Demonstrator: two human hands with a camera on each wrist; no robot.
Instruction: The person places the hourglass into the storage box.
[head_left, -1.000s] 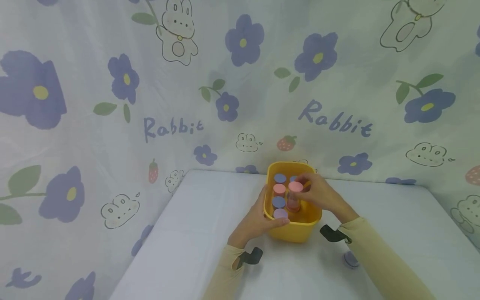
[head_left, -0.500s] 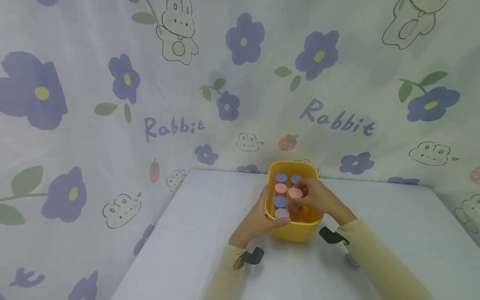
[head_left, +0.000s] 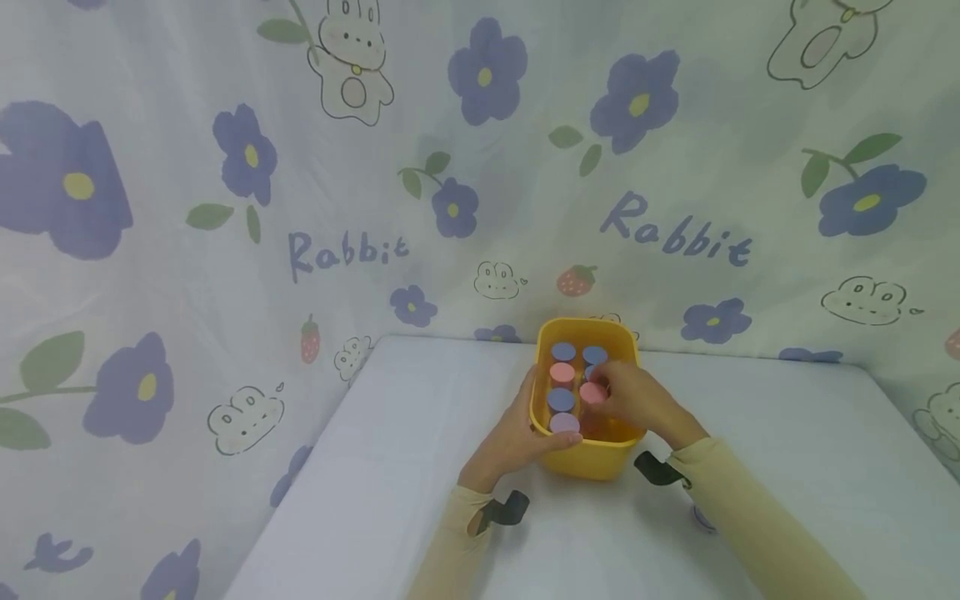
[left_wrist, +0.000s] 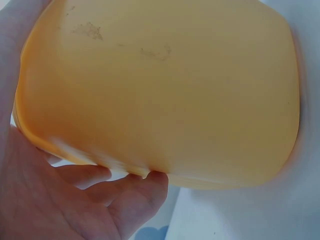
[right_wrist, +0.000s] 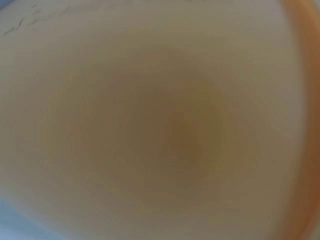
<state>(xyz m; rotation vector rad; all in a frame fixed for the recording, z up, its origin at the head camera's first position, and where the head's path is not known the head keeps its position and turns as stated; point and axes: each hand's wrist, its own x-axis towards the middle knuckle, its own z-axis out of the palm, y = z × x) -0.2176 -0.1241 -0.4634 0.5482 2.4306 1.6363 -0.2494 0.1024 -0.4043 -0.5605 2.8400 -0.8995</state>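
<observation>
A yellow plastic bin (head_left: 585, 463) stands on the table, with jars upright inside. My left hand (head_left: 510, 442) grips its near left corner, thumb over the front rim. In the left wrist view, the fingers (left_wrist: 137, 200) curl against the bin's side. My right hand (head_left: 645, 402) reaches into the bin and pinches a pink-lidded jar (head_left: 592, 392) near its top. Left of it runs a row with a lilac lid (head_left: 565, 424), a blue lid (head_left: 561, 400), a pink lid (head_left: 562, 373) and another blue one. The bin's wall (right_wrist: 165, 130) fills the right wrist view, hiding the right hand.
Behind the held jar are a blue-lidded jar (head_left: 595, 356) and another blue lid partly covered by the right fingers. A small lilac item (head_left: 702, 518) lies on the white table (head_left: 390, 450), half hidden under the right sleeve. A printed curtain (head_left: 510, 167) hangs behind the table.
My right hand has lowered the pink-lidded jar into the bin, to about the level of the other lids, uncovering a blue lid behind it. The left hand keeps its grip on the bin.
</observation>
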